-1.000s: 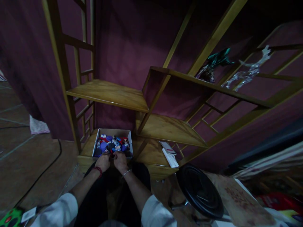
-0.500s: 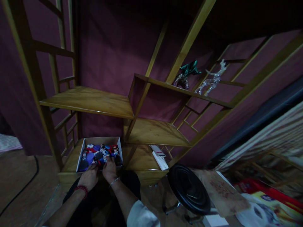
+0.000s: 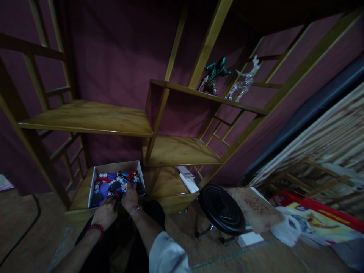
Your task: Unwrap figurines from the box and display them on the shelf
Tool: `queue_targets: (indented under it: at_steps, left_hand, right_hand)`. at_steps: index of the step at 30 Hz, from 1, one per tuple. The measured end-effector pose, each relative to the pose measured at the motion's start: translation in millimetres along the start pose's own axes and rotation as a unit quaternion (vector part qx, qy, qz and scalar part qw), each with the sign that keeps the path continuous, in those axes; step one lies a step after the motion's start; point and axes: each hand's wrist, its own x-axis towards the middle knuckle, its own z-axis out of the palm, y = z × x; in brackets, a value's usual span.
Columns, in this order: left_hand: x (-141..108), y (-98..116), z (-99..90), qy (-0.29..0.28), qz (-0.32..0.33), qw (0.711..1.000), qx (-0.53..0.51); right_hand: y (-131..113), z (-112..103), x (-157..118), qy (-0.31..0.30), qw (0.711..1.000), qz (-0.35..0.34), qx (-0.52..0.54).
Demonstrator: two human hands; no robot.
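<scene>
A shallow cardboard box (image 3: 90, 191) with white outer sides sits on the low left shelf, in front of my knees. Small character figures in red, blue and white (image 3: 124, 185) fill it, among round purple and dark discs (image 3: 104, 188). My left hand (image 3: 105, 213), a red bead bracelet on its wrist, is at the box's near edge with fingers bent. Reaching over that edge into the figures is my right hand (image 3: 130, 198), fingers close together and pointing down. Whatever lies under the fingertips of either hand is hidden.
Wooden shelving (image 3: 88, 119) rises ahead. A green-and-purple figurine (image 3: 213, 76) and a clear deer figurine (image 3: 243, 84) stand on an upper shelf. White flat boxes (image 3: 188, 183) lie at lower right, beside a black round stool (image 3: 222, 208). Bags (image 3: 287, 227) rest on the floor.
The camera view has turned slightly, so the shelves and stool appear farther left. Both hands stay at the box, with only small shifts of the fingers.
</scene>
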Motion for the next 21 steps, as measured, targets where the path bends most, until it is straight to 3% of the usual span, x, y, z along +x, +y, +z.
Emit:
queue_targets:
  at_steps: [11, 21]
  left_hand:
    - [0.5, -8.7, -1.4, -0.007, -0.011, 1.000, -0.013]
    - [-1.0, -3.7, -2.9, -0.001, 0.009, 1.000, 0.002]
  right_hand:
    - [7.2, 4.8, 1.7, 0.015, 0.998, -0.062, -0.001]
    - [2.8, -5.0, -0.6, -0.021, 0.999, -0.036, -0.002]
